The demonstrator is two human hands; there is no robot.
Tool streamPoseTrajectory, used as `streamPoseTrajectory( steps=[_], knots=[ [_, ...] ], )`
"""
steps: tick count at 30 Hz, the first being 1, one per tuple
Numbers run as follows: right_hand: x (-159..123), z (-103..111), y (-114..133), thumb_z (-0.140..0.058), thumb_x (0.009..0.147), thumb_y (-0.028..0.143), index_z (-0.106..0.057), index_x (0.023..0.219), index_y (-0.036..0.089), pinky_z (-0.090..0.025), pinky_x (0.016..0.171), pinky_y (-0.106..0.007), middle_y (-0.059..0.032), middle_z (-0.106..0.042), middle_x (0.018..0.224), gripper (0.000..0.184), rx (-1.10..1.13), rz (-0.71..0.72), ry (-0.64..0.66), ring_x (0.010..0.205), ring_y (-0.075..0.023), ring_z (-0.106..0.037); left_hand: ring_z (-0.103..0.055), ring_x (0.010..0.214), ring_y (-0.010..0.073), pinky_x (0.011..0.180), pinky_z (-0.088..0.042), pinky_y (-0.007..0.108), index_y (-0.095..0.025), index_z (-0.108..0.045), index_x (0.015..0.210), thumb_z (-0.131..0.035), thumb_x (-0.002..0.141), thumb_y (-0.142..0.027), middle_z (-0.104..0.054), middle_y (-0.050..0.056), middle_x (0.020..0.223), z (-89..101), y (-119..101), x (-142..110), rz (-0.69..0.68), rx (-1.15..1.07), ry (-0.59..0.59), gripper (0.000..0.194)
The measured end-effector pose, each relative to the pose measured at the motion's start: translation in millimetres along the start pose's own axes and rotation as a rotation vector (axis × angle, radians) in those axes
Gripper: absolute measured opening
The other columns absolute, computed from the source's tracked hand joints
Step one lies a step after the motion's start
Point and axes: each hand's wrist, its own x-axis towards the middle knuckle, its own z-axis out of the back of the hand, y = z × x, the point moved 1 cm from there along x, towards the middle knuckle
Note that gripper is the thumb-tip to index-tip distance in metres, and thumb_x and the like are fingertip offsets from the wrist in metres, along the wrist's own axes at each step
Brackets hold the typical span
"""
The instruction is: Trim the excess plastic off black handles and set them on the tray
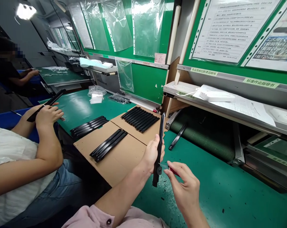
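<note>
My left hand [153, 153] is wrapped round a long, glossy black plastic bar [161, 136], held steeply tilted above the green mat. Near its lower end, a round dark tab [159, 170] stands out from its side. Closed in a pinch, my right hand [184, 183] grips a thin, blade-like piece [164, 166] with a bit of red at the fingertips. The tip of that piece reaches the bar just above the tab. Its exact kind is mostly hidden by my fingers.
Cardboard [129, 152] at left carries rows of black bars [140, 119]. One loose bar [177, 136] lies by a ribbed conveyor belt [205, 136]. Dark scraps dot the green mat [219, 183]. A co-worker's hands [47, 114] hold another bar at left. A shelf [219, 104] overhangs the right side.
</note>
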Motion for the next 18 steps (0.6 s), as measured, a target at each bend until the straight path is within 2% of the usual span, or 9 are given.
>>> streamPoseTrajectory(
  steps=[5, 11, 18],
  knots=[
    [14.6, -1.1, -2.9, -0.063, 0.089, 0.018, -0.069, 0.110, 0.025, -0.053, 0.064, -0.033, -0.0052, -0.068, 0.090, 0.023, -0.067, 0.114, -0.071, 0.082, -0.0204, -0.061, -0.017, 0.034, 0.0031, 0.034, -0.012, 0.016, -0.020, -0.039, 0.069, -0.057, 0.078, -0.068, -0.024, -0.012, 0.044, -6.7, 0.4, -7.1, 0.027, 0.021, 0.038, 0.052],
    [57.1, 6.4, -5.0, -0.064, 0.089, 0.019, -0.070, 0.107, 0.023, -0.055, 0.066, -0.032, -0.0055, -0.069, 0.090, 0.019, -0.120, 0.194, -0.186, 0.082, -0.0192, -0.062, -0.014, 0.035, 0.0034, 0.035, -0.010, 0.017, -0.021, -0.038, 0.070, -0.053, 0.078, -0.072, -0.021, -0.012, 0.043, -8.7, 5.4, -19.4, 0.047, 0.094, 0.094, 0.054],
    [112.9, 30.2, -15.8, -0.065, 0.087, 0.028, -0.073, 0.102, 0.021, -0.054, 0.075, -0.036, -0.0068, -0.071, 0.092, 0.018, -0.126, 0.138, -0.333, 0.084, -0.0205, -0.064, -0.012, 0.037, 0.0047, 0.037, -0.012, 0.019, -0.021, -0.046, 0.078, -0.049, 0.081, -0.071, -0.020, -0.012, 0.046, -8.3, 13.4, -36.2, 0.140, 0.186, 0.151, 0.050]
  ],
)
